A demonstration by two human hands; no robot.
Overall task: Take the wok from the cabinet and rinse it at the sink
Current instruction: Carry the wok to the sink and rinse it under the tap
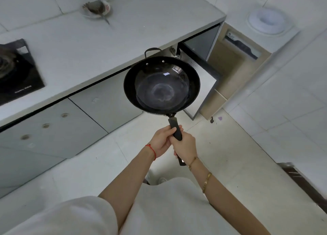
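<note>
Head view: round black metal wok (161, 85) held out in front of the open grey cabinet door (203, 86). Left hand (161, 140) and right hand (184, 147) both clasp its long black handle (175, 129). Looks rigid, front-heavy; two-handed grip suits. Sink unseen.

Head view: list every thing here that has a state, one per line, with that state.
wok: out of the cabinet, held in the air by its long handle, empty
left hand: fingers closed on the wok handle
right hand: fingers closed on the wok handle, just behind the left
cabinet door: open
other cabinet doors: shut
gas stove: no flame visible
plate: on the counter, holds something
</note>
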